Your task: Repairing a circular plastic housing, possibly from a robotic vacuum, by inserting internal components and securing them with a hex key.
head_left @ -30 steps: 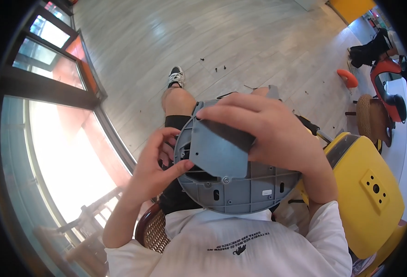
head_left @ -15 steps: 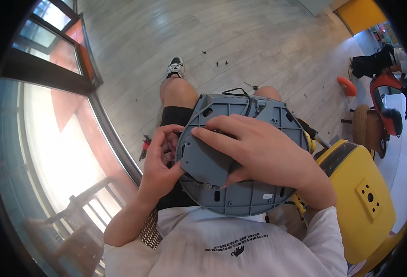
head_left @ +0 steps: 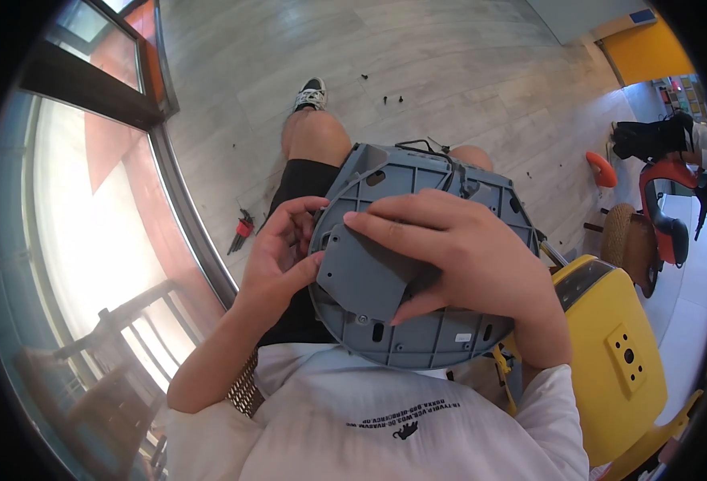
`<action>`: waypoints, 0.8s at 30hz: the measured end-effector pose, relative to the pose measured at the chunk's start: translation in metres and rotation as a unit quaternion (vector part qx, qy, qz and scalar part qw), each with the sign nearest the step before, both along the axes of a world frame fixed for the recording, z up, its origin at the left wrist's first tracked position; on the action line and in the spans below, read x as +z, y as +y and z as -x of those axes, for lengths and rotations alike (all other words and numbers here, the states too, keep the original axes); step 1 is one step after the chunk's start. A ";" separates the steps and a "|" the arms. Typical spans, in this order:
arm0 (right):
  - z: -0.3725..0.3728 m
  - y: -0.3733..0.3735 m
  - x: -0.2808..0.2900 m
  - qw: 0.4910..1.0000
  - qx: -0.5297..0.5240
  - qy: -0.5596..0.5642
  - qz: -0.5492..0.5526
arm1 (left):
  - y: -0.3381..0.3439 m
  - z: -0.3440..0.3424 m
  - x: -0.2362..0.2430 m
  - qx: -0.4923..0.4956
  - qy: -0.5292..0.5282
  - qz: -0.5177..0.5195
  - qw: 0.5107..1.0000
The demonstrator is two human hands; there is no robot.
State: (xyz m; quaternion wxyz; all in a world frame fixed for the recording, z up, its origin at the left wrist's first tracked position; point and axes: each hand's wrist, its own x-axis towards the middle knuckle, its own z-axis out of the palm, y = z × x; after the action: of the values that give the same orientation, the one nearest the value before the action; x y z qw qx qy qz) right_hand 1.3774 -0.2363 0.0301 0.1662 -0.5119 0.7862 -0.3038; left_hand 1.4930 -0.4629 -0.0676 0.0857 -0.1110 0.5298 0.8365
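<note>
A grey ribbed plastic housing (head_left: pixel 429 337), rounded at its near side, lies across my lap. A smaller flat grey cover panel (head_left: pixel 361 276) sits on its left half. My right hand (head_left: pixel 469 248) spans this panel, its fingertips on the far edge and its thumb on the near edge. At the housing's left rim is my left hand (head_left: pixel 277 252), with the thumb against the panel's left side and curled fingers at the rim, partly hidden. Close to the right thumb, a screw (head_left: pixel 362 319) shows at the panel's near edge. Black cable (head_left: pixel 425 146) loops over the housing's far edge.
Several small dark screws (head_left: pixel 385 100) lie on the wood-look floor. Left of my leg is a red-and-black bundle of tools (head_left: pixel 243 230). A yellow chair-like part (head_left: pixel 618 361) stands close on my right, beyond it a woven stool (head_left: pixel 627 244). Glass doors (head_left: pixel 89 200) line the left.
My view has shifted slightly. Both hands keep nearly the same places on the panel and the housing's rim, with only small finger movements.
</note>
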 end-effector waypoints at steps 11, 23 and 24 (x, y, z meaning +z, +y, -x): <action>0.002 -0.001 0.005 0.997 0.028 0.034 -0.060 | 0.001 0.005 -0.002 -0.003 0.021 0.008 1.000; -0.005 -0.008 0.008 0.997 0.003 0.039 -0.066 | -0.008 -0.002 -0.006 -0.033 0.046 0.006 0.998; -0.005 -0.008 0.008 0.997 0.005 0.038 -0.071 | -0.009 -0.005 -0.007 -0.045 0.065 0.058 0.995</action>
State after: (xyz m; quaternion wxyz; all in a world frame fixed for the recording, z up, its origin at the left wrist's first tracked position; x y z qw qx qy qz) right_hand 1.3821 -0.2447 0.0376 0.1734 -0.5137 0.8092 -0.2264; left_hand 1.4976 -0.4716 -0.0749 0.0818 -0.0374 0.5860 0.8053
